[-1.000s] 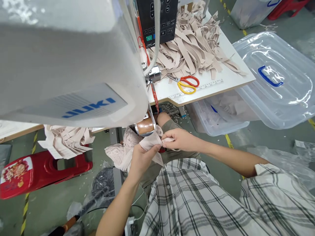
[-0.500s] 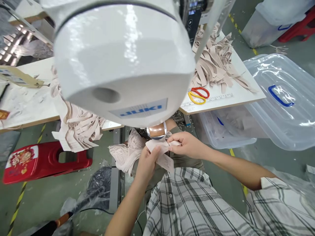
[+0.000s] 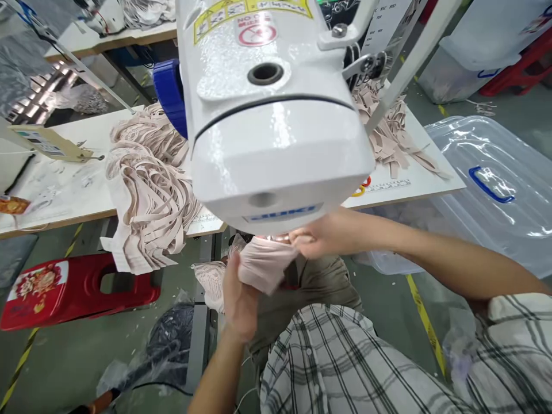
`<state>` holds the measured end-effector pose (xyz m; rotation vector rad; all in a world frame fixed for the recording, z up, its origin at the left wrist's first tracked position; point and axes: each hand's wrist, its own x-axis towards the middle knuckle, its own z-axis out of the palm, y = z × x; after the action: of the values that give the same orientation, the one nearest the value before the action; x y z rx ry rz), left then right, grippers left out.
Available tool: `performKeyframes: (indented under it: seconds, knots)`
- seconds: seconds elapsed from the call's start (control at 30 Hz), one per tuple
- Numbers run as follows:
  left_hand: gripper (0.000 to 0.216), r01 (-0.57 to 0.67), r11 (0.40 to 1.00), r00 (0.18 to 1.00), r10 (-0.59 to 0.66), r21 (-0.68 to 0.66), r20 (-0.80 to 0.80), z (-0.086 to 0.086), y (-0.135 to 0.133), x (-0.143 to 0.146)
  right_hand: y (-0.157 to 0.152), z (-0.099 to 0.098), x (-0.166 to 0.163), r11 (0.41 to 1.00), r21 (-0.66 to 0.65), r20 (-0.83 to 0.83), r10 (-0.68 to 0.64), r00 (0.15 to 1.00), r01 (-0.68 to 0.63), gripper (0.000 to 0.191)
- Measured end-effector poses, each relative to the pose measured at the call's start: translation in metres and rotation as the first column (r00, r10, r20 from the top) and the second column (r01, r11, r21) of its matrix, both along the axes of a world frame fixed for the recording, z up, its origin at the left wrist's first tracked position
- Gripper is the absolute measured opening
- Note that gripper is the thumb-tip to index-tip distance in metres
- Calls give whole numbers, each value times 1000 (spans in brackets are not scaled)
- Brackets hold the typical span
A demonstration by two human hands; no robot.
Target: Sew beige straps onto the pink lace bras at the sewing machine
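Note:
A white sewing machine head (image 3: 276, 132) fills the upper middle of the view. Just below its front end, both my hands hold a beige fabric piece (image 3: 263, 267). My left hand (image 3: 236, 299) grips it from underneath, fingers closed on the cloth. My right hand (image 3: 321, 236) pinches its upper right edge, close under the machine. A lace part of the garment (image 3: 212, 276) hangs to the left of my left hand. The needle area is hidden by the machine head.
Beige elastic strips are heaped on the white table (image 3: 64, 190) at left (image 3: 149, 190) and right (image 3: 388, 135). Scissor handles (image 3: 361, 187) peek out by the machine. Clear plastic bins (image 3: 495, 190) stand right, a red stool (image 3: 77, 287) lower left.
The view has tilted up, so the machine head now covers more of the scene. Both hands have risen with the fabric, closer under the machine, and the fabric is bunched more.

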<state>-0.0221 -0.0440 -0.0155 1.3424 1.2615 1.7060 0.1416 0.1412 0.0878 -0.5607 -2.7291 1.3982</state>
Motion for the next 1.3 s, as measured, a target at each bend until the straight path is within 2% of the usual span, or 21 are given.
performKeyframes:
  seconds: [0.03,0.1,0.2,0.27,0.33,0.43,0.57,0.67,0.73,0.83,0.97,1.03,1.13,1.2,1.3]
  knots:
    - [84,3,999,989,2,36,-147,-2,3,-8,3,-1,-2,992,122,10,-34,999,33,21]
    - [73,62,998,897,-42,30,-440,-6,12,-19,5,-5,-6,964,263,52,-63,997,47,27]
    - [58,108,991,643,-131,-80,-754,-4,27,-26,4,-10,-7,946,324,94,-59,994,26,30]
    - [49,93,981,551,-193,-170,-812,0,35,-27,2,-10,-6,947,321,94,-63,994,30,29]
    - [43,74,968,499,-245,-240,-831,3,42,-28,2,-8,-4,952,304,95,-69,993,36,28]
    - [40,47,978,443,-203,-204,-873,6,45,-28,2,-7,-1,959,279,80,-74,994,49,25]
    - [47,7,990,416,-130,-140,-900,9,41,-20,2,-22,7,977,180,-103,-97,990,115,12]
    - [52,-48,990,417,-99,-130,-903,13,34,-9,-2,-45,15,947,176,-310,-204,929,267,19]
    - [51,-89,989,411,-71,-117,-909,17,32,-2,-6,-57,19,928,178,-384,-241,891,328,18]
    - [48,-144,982,408,-56,-125,-911,21,30,8,-8,-65,20,935,110,-375,-276,885,338,16]
    - [48,-233,957,451,-50,-172,-891,24,29,21,-6,-61,20,939,52,-346,-304,888,341,11]
    - [50,-269,951,430,-21,-150,-903,25,30,26,-7,-62,22,933,92,-394,-288,873,349,11]
    - [49,-291,952,363,16,-97,-932,27,29,32,-12,-70,27,892,236,-500,-229,835,386,15]
    - [47,-294,950,358,10,-102,-934,28,27,33,-16,-75,29,844,364,-545,-149,825,393,21]
    - [45,-249,953,413,-55,-171,-909,32,25,26,-17,-79,30,737,533,-594,-24,804,415,27]
